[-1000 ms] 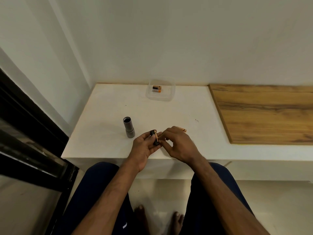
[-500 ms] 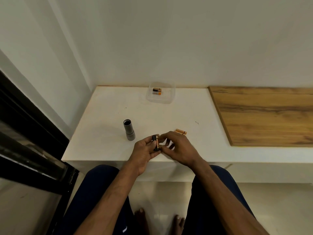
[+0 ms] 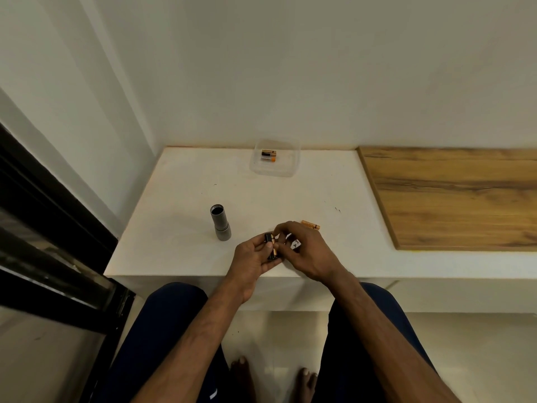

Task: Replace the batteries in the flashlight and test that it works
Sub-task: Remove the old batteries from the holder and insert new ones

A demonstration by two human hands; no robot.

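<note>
The grey flashlight body (image 3: 220, 223) stands on the white table (image 3: 186, 199) with its open end up, left of my hands. My left hand (image 3: 252, 259) holds a small black battery holder (image 3: 270, 246) with an orange battery in it. My right hand (image 3: 305, 249) pinches at that battery from the right with thumb and forefinger. One loose orange battery (image 3: 311, 225) lies on the table just behind my right hand. A clear plastic box (image 3: 287, 167) at the back holds two more batteries (image 3: 268, 155).
A wooden board (image 3: 453, 196) covers the right part of the surface. A wall runs behind the table, and a dark window frame (image 3: 43, 228) stands at the left. My knees and bare feet are below the table's front edge.
The hands have stayed together at the front edge with small finger motions on the battery in the holder. The view shifted slightly. The flashlight body and loose battery have not moved.
</note>
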